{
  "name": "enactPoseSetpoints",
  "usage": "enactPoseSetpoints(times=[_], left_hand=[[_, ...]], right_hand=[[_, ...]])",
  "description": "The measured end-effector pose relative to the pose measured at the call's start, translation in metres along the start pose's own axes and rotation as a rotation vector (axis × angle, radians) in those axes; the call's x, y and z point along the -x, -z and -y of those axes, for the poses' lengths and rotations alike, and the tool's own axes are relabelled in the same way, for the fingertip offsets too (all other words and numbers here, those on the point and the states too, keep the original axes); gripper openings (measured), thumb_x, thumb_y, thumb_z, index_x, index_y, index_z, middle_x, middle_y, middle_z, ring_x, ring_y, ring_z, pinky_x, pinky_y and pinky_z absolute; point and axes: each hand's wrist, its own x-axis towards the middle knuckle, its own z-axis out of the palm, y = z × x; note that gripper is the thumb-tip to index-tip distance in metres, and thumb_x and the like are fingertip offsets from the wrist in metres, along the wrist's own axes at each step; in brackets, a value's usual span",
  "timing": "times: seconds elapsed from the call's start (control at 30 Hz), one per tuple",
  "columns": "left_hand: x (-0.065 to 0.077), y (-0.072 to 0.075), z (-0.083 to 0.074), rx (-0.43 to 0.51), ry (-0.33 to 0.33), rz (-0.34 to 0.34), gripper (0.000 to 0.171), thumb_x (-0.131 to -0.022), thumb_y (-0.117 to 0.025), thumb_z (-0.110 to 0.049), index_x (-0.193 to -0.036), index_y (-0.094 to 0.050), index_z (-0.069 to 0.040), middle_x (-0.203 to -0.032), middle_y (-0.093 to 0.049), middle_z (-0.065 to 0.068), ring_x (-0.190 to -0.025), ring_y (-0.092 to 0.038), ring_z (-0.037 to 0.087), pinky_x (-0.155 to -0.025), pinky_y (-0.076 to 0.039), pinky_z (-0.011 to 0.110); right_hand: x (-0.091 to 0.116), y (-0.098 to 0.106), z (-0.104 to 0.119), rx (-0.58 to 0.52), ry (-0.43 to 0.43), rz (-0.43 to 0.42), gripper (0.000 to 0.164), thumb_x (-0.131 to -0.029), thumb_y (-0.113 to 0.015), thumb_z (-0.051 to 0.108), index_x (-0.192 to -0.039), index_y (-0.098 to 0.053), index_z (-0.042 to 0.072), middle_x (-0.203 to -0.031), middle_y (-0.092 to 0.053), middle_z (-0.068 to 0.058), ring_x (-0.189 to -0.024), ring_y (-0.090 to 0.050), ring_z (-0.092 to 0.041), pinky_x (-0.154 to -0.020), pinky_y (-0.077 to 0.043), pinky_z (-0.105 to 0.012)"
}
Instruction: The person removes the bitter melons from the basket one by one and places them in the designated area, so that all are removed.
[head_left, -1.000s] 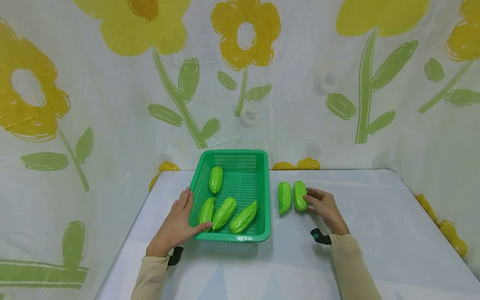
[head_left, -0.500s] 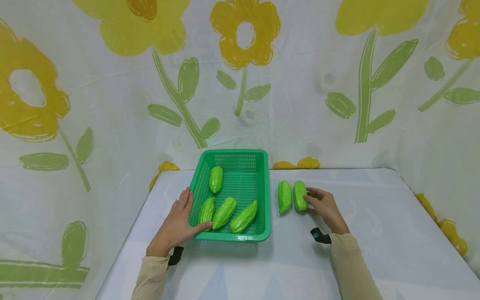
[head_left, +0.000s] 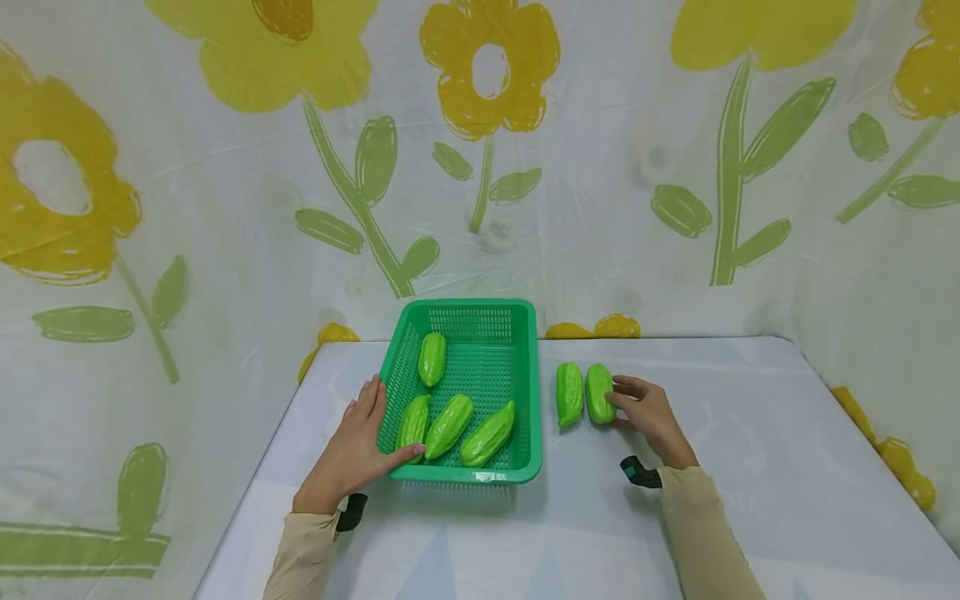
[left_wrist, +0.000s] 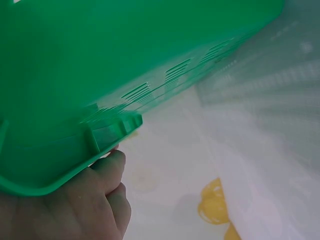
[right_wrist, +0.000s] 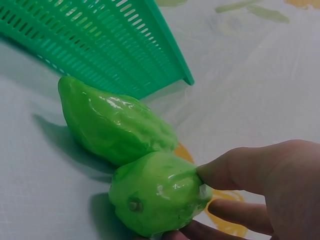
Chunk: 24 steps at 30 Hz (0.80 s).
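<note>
"How are my hands lying?"

"Your left hand (head_left: 352,450) rests at the basket's (head_left: 465,476) near-left corner, fingers stretched along its left side, thumb over the near rim. Your right hand (head_left: 654,418) is out to the basket's right, pinching the outer gourd (head_left: 597,393) between thumb and fingers."

"And the count?"

"You have one basket and six gourds: four loose gourds (head_left: 449,427) inside it, three of them in its near half, and two on the table (head_left: 600,525) to its right. The inner gourd (head_left: 569,393) lies between the basket and the one you hold."

"What do the wrist cameras add?"

"Your right one shows a stem nub (right_wrist: 134,204) on the held gourd's end; your left one, slots (left_wrist: 136,92) in the basket's outer wall."
</note>
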Motion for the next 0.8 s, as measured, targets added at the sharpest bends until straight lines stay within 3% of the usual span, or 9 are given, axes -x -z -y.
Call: enactPoseSetpoints(times=[0.8], left_hand=[[0.0003,-0.0025,0.001,-0.008,-0.007,-0.017,0.121,-0.086,-0.067,-0.069,-0.162,-0.014,0.007,-0.174,-0.007,0.023,-0.161,-0.012,0.043,-0.129,-0.019,0.062]], right_hand=[[0.0075,0.0036,0.0086,0.079,0.002,0.016,0.065,-0.105,-0.057,0.029,-0.159,-0.035,-0.001,-0.159,-0.039,-0.03,-0.141,-0.049,-0.045,-0.091,-0.064,-0.037]])
